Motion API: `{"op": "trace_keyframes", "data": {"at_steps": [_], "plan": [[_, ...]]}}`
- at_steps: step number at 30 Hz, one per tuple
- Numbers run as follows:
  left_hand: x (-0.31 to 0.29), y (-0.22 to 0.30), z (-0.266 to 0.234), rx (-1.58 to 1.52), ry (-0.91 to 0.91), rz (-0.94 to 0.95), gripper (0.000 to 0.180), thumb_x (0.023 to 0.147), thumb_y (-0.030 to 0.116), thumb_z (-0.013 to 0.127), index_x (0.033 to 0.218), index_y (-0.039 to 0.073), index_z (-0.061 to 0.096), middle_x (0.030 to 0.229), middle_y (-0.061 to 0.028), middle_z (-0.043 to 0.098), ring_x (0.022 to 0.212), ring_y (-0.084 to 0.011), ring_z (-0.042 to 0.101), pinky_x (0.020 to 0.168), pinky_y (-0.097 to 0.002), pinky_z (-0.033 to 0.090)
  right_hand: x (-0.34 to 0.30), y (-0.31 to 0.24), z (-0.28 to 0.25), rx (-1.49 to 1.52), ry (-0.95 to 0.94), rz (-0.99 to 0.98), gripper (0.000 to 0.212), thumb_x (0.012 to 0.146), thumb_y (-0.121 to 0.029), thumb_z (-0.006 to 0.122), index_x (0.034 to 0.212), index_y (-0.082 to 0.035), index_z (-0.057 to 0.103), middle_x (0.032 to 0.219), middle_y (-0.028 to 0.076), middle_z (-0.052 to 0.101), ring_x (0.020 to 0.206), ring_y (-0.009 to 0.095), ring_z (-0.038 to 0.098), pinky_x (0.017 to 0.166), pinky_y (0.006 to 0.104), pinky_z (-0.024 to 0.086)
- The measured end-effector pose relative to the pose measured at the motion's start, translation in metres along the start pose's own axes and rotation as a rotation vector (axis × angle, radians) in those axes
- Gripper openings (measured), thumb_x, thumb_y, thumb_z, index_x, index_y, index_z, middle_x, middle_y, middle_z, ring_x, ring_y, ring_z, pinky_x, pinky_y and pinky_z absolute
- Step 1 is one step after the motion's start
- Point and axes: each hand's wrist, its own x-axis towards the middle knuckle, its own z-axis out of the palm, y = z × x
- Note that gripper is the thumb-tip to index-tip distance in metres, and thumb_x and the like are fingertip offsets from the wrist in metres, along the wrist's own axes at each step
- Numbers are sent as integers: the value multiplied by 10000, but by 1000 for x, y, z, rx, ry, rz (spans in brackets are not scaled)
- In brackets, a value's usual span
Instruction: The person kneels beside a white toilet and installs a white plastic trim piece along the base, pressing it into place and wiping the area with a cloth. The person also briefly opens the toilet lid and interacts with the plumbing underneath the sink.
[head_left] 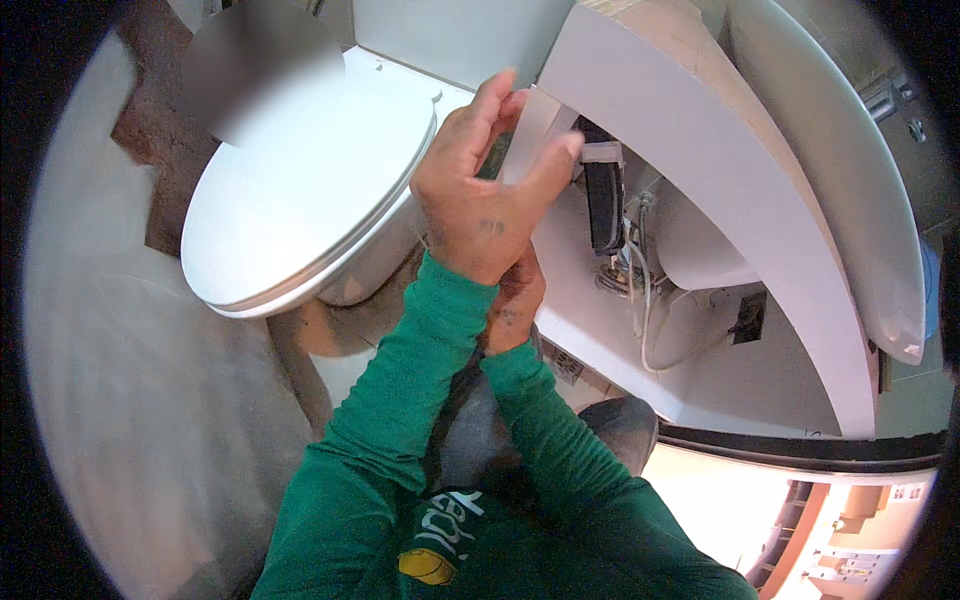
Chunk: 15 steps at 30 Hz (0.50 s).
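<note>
Near the middle of the view, the fingers [487, 112] of the left hand [477, 195] point upward and are a little curved, with the thumb standing wide apart from them to the right. In this gap the edge of a white panel [530, 128] can be seen, at the left side of the open cabinet [690, 125]; whether the fingers press on it, I cannot tell. The right hand [515, 308] is just below and partly behind the left one, so its fingers are mostly hidden, and I cannot tell how open they are or what they hold. Both forearms are in green sleeves [385, 370]. Just to the right of the left thumb, inside the cabinet, there is a black box-like thing [603, 208] with a pale band near its top. Below it lies a coiled metal hose [612, 281], and beside this a pale hose [647, 335] bends downward and then to the right. The curved white front of the cabinet runs above these things, and farther right is the white basin [850, 150] with a metal tap [882, 100]. To the left of the hands is the toilet [300, 215], its white lid down. The grey floor [150, 400] extends at far left, while below the cabinet a small drain grate [567, 368] and a bent knee [622, 430] are visible.
</note>
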Motion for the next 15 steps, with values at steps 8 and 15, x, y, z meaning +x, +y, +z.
{"op": "trace_keyframes", "data": {"at_steps": [8,15], "plan": [[6,-8,-10,182,-28,120,302,839,82,815,1109,-14,719,980,-92,734,907,-163,707,855,-318,587,-2,-10,7,-283,-39,-167,144,945,1,653,1084,-11,618,976,50,657,854,121,612,781,266,512],[9,1,2,130,28,93,257,817,50,760,1046,-58,714,921,-113,716,801,-177,705,762,-296,582,-5,-6,5,-292,-41,-172,144,927,32,665,1052,-16,611,960,60,648,837,124,617,760,276,517]]}}
